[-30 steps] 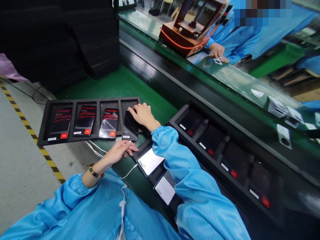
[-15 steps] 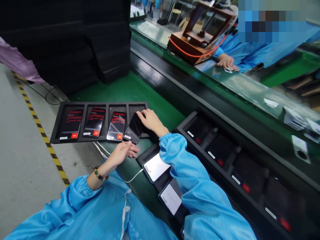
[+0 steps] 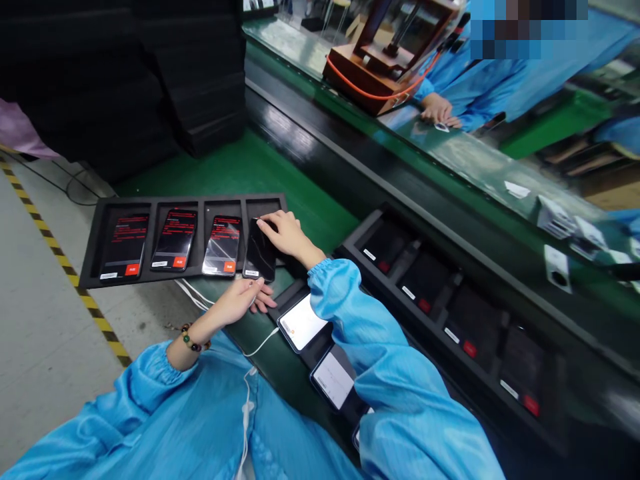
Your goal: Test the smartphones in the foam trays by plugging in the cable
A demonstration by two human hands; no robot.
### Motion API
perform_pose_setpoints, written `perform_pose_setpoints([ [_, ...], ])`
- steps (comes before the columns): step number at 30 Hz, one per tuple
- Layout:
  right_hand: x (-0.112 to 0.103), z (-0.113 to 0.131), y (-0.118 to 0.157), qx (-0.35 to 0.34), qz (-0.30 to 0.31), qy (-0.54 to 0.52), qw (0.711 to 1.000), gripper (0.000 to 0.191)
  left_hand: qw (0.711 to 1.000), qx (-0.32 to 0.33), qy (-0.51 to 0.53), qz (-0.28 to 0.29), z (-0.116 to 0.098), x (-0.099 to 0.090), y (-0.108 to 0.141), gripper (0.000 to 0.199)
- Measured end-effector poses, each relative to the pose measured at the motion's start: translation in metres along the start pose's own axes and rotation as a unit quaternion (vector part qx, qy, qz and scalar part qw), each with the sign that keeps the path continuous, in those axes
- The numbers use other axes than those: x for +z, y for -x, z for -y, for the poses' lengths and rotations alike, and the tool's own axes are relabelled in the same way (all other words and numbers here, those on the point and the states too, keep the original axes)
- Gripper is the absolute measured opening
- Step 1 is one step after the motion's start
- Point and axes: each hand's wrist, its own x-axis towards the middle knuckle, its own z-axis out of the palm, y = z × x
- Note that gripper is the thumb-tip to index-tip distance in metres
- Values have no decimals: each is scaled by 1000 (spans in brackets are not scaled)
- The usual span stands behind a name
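Observation:
A black foam tray (image 3: pixel 90 267) holds several phones in a row. Its three left phones show red text and an orange-red button. The rightmost phone (image 3: pixel 260 250) has a dark screen and lies in the last compartment, nearly lined up with it. My right hand (image 3: pixel 287 235) grips this phone at its upper right edge. Below the phone's lower end is my left hand (image 3: pixel 245 297), palm turned up and fingers spread, its fingertips close to the phone's bottom edge.
Under my right sleeve, a second tray holds phones with lit white screens (image 3: pixel 303 323), one with a white cable (image 3: pixel 263 343). Another black tray (image 3: pixel 435 313) of dark phones lies at the right. Across the conveyor, a person's hands (image 3: pixel 440 110) work beside a wooden fixture (image 3: pixel 370 80).
The dark phone has turned straighter and sits more squarely in its compartment. My right hand has moved with it. The whole view has shifted slightly.

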Motion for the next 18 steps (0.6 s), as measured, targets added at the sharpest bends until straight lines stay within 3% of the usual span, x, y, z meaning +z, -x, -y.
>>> perform_pose_setpoints([
  [6, 6, 18, 44, 61, -26, 36, 997, 64, 991, 47, -128, -15, -1, -19, 12, 85],
  [11, 4, 20, 63, 111, 15, -45, 993, 66, 979, 78, -180, -56, 1, -19, 16, 78],
  [15, 0, 24, 65, 123, 30, -104, 987, 66, 969, 100, -225, -31, -1, -16, 14, 67],
  [18, 1, 38, 61, 128, 32, -65, 989, 81, 962, 115, -247, 4, -2, -16, 12, 61],
])
